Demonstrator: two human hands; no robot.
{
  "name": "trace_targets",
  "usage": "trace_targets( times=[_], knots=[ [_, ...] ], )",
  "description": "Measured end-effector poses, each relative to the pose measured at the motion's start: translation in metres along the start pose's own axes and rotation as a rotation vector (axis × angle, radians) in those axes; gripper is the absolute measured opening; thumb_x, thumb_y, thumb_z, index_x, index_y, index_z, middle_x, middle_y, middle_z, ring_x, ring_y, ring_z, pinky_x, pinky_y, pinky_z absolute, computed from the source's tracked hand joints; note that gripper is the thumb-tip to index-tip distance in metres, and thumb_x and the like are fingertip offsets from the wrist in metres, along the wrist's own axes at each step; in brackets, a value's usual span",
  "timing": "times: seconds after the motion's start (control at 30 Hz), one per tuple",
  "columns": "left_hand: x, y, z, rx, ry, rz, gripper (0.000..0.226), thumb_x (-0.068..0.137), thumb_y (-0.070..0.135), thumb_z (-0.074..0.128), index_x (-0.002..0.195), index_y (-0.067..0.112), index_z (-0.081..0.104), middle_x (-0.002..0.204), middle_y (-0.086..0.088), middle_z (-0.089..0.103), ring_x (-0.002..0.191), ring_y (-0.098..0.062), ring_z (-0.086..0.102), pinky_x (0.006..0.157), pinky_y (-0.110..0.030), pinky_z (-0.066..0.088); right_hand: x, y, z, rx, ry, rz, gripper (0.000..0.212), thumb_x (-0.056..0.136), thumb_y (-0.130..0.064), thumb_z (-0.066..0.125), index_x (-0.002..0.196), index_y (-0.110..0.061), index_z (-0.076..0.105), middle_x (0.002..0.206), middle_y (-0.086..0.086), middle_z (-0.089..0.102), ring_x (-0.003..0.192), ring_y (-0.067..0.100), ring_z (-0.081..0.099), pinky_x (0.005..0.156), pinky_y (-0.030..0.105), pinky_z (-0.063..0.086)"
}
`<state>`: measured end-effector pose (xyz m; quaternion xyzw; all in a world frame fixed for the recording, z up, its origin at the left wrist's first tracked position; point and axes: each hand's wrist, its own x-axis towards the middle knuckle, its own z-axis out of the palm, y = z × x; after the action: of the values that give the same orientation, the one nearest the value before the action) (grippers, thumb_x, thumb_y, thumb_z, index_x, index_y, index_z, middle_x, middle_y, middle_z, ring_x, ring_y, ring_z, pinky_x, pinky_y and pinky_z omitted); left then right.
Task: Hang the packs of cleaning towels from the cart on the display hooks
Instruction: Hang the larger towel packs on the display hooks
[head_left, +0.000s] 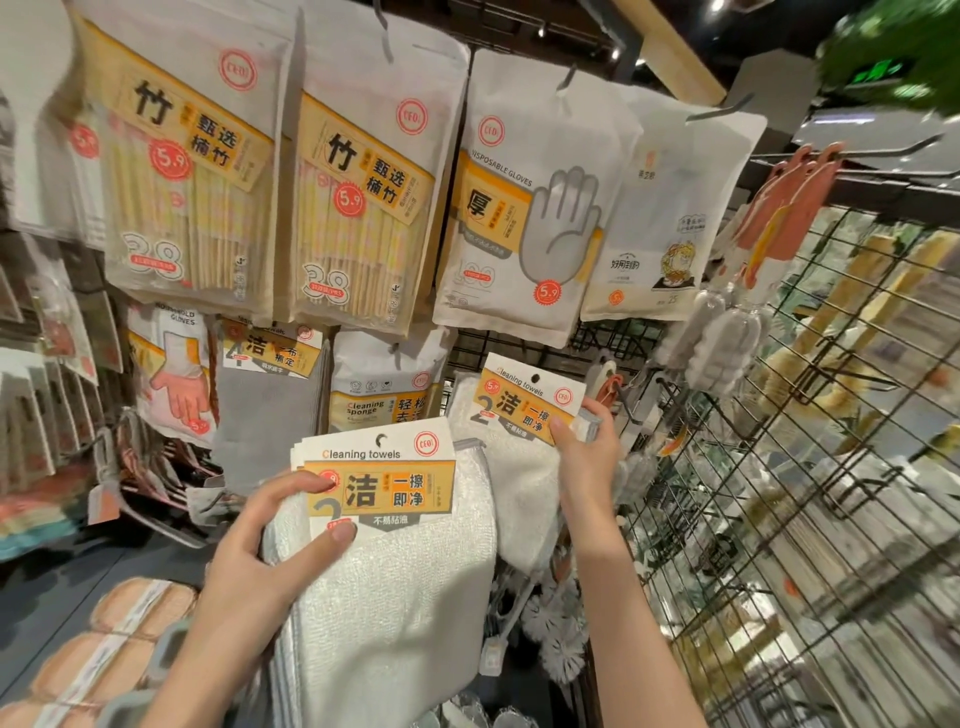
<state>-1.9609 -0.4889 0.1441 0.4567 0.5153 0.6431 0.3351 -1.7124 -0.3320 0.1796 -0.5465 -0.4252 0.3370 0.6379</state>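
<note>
i see my left hand (260, 540) gripping a stack of towel packs (384, 561) low at the display's centre, thumb on the top card. my right hand (584, 447) pinches a single pack (519, 415) (card tilted) up beside a bare hook (675, 395) on the wire grid (779, 467).

We see a towel stack (384, 561) in the left hand (260, 561), lower left of one pack (524, 415) held by the right hand (587, 452); glove packs (530, 208) hang above.

Chopstick packs (358, 208) hang beside disposable gloves pack (530, 208); bottle brushes (727, 332) on wire grid (831, 467)
</note>
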Motion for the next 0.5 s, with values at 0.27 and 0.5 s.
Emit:
trace_targets(
  times=[0.27,0.5],
  knots=[
    [0.0002,0.0026,0.0014,0.008,0.026,0.01,0.048,0.056,0.033,0.089,0.098,0.041,0.067,0.108,0.032,0.062,0.101,0.019,0.052,0.088,-0.03,0.037,0.0046,-0.0006,0.0067,0.001,-0.026,-0.099,0.038,0.084,0.0,0.065,0.113,-0.022,0.055,0.106,-0.011,0.055,0.092,-0.004,0.054,0.065,0.003,0.043],
    [-0.0016,0.0064,0.0051,-0.045,0.03,-0.005,0.039,0.058,0.027,0.079,0.093,0.038,0.068,0.107,0.03,0.064,0.103,0.015,0.053,0.093,-0.034,0.037,0.0052,0.0063,0.005,0.019,0.001,-0.084,0.039,0.083,-0.001,0.066,0.114,-0.022,0.054,0.11,-0.009,0.055,0.1,0.005,0.055,0.07,0.006,0.042]
  ],
)
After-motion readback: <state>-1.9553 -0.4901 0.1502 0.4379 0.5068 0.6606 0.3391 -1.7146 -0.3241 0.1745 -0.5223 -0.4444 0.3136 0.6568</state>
